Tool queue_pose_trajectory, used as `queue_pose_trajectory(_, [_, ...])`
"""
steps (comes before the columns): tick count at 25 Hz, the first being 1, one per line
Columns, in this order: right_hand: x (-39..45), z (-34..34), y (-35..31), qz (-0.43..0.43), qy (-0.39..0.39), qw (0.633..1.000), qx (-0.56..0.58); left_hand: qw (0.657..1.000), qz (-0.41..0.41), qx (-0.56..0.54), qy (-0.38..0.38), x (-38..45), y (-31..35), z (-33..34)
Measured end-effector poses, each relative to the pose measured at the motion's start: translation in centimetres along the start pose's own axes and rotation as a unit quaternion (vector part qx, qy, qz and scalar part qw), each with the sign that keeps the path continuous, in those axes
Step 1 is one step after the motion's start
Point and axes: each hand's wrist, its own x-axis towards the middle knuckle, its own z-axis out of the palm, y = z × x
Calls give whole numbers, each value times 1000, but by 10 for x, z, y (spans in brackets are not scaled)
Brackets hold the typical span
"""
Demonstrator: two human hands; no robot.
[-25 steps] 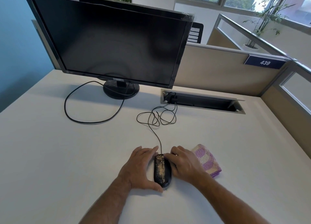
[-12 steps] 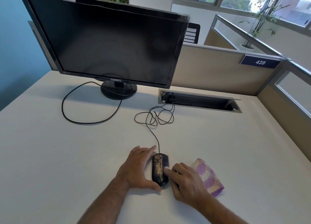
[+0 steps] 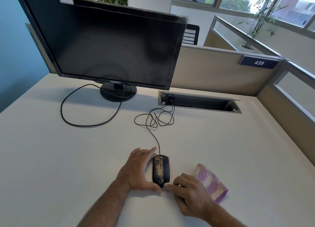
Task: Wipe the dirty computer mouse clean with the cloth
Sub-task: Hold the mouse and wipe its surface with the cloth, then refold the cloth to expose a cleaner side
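1. Zero wiping done: mouse (image 3: 161, 170), lower centre of frame, is still coated in tan grime.
2. Mouse is cupped by open left hand (image 3: 139, 171).
3. Right hand (image 3: 189, 195) empty, fingers loosely curled; cloth (image 3: 211, 182) lies unheld at lower right.

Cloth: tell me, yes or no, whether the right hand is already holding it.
No. The folded purple-and-white cloth lies on the desk beside the right hand, whose fingers rest near the dirty mouse.

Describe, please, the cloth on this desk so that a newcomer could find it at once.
Start at the black monitor and follow the thin cable down to the dusty mouse. Just right of it, beside the right hand, lies the folded cloth, the only soft, purple-and-cream checked thing here.
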Motion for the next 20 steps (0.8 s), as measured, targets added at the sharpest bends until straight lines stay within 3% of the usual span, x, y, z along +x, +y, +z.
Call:
queue_pose_trajectory(5, [16,-13,8,137,93,983,81,1000,-2,-5,-9,0,-1,0])
queue_pose_trajectory(11, [33,-56,16,233,162,956,69,999,-21,-41,-12,-2,-4,-2])
queue_pose_trajectory(15, [40,-99,28,285,143,942,109,995,-10,-92,46,0,-4,-3])
queue_pose_trajectory(20, [55,-159,29,254,63,947,188,966,-11,-226,126,34,59,-27])
